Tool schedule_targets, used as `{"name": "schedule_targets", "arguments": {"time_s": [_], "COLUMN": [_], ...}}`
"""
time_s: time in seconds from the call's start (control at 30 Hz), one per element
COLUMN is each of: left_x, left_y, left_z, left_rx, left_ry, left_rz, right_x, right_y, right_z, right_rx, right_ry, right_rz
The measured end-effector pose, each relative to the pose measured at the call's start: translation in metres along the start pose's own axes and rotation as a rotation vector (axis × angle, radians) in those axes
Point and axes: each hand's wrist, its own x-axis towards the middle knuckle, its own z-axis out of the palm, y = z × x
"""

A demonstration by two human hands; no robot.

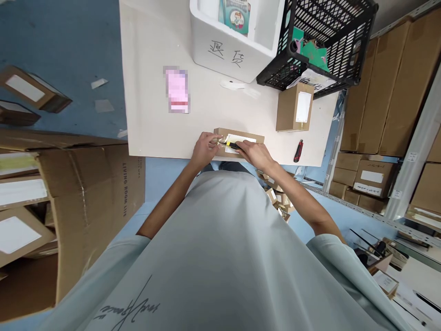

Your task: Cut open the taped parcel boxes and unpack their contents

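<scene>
One bare left hand [206, 148] curls inward over a flat brown cardboard box [238, 132] at the near edge of the white tabletop [146, 112]; whether its narrow grip holds the shiny clear tape [220, 139] there, I cannot tell. The right hand [257, 155], palm down, has its grip closed around a slim black-and-yellow cutter [232, 145]. At the tabletop's far side stand a white foam bin [227, 55] holding a teal printed packet [237, 16] and, farther right, a black plastic lattice crate [344, 34] with green pieces [315, 56] inside.

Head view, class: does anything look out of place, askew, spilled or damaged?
Yes: paper scraps lie loose on the blue floor left of the white table, looking like litter. Small boxes below its right side look jumbled. No spill shows.
</scene>
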Motion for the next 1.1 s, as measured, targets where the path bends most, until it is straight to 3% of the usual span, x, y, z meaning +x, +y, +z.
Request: {"name": "schedule_targets", "arguments": {"time_s": [0.77,0.93,1.1], "left_x": [0.008,0.004,0.001], "left_y": [0.010,0.016,0.020], "left_z": [-0.008,-0.008,-0.006], "left_rx": [-0.023,0.004,0.047], "left_ry": [0.034,0.051,0.096], "left_rz": [-0.129,-0.145,-0.160], "right_x": [0.015,-0.004,-0.032], "right_y": [0.009,0.033,0.079], "right_z": [0.003,-0.002,0.003], "right_rx": [-0.146,-0.156,-0.153], "right_ry": [0.000,-0.055,-0.096], "right_rz": [-0.091,-0.082,-0.043]}}
